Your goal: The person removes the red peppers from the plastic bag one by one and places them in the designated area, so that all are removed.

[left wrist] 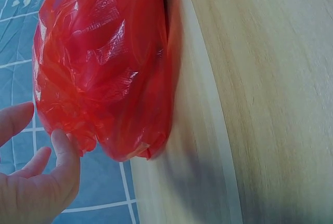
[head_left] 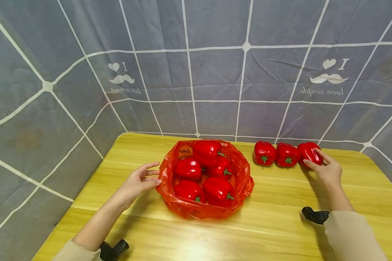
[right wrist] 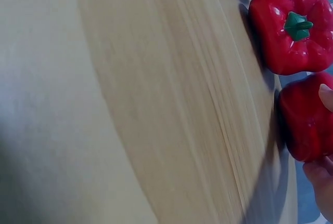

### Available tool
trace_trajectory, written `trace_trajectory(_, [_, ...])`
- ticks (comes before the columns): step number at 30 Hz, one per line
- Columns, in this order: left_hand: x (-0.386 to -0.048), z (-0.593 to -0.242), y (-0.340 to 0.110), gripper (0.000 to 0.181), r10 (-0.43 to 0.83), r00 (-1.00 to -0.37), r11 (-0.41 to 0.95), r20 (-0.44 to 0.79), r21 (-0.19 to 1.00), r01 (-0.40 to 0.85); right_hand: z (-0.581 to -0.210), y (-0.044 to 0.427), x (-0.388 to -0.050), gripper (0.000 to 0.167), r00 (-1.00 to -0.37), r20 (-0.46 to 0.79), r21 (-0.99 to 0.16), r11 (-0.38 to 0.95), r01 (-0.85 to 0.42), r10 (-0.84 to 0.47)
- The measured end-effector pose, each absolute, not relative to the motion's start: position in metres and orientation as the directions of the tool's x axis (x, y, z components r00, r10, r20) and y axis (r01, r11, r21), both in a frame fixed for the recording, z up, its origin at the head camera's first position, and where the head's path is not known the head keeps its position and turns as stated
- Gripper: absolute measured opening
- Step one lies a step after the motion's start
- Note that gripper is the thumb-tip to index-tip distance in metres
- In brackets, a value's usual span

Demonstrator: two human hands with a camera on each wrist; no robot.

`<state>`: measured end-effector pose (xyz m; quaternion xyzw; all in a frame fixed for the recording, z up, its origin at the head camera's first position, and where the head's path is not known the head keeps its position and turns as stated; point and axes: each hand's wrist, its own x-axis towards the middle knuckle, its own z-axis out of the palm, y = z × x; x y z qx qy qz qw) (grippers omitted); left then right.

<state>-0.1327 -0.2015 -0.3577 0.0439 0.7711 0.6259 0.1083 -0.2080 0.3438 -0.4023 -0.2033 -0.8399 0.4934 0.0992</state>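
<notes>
A red plastic bag, its mouth wide, holds several red bell peppers with green stems. At the bag's left side is my left hand, fingers spread and loosely bent, with fingertips at the plastic. The left wrist view shows those fingers by the crumpled side of the bag. To the right, my right hand grips the outermost bell pepper of a row of three, thumb and fingers on its sides. In the right wrist view this pepper is partly hidden by the hand.
Two more bell peppers stand left of the gripped one, near the back edge of the wooden table. A grey curtain with white lines hangs behind and at both sides. Black devices are on both wrists.
</notes>
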Motion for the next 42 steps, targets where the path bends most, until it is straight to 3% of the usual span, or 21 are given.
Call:
trace_trajectory(14, [-0.133, -0.358, -0.2, 0.061, 0.197, -0.973, 0.214, -0.123, 0.974, -0.08, -0.403, 0.347, -0.206, 0.065, -0.916, 0.03, -0.827, 0.525, 0.202, 0.401])
trace_trajectory(23, [-0.134, -0.361, -0.199, 0.06, 0.205, -0.971, 0.209, -0.122, 0.975, -0.079, -0.398, 0.353, -0.201, 0.067, -0.941, -0.013, -0.83, 0.522, 0.199, 0.338])
trace_trajectory(34, [-0.134, -0.361, -0.199, 0.06, 0.207, -0.971, 0.209, -0.124, 0.975, -0.08, -0.381, 0.358, -0.19, 0.064, -0.96, 0.077, -0.805, 0.585, 0.099, 0.268])
trace_trajectory(42, [-0.136, -0.363, -0.199, 0.059, 0.219, -0.969, 0.199, -0.117, 0.977, -0.073, -0.363, 0.349, -0.187, 0.063, -0.972, 0.062, -0.848, 0.525, 0.067, 0.224])
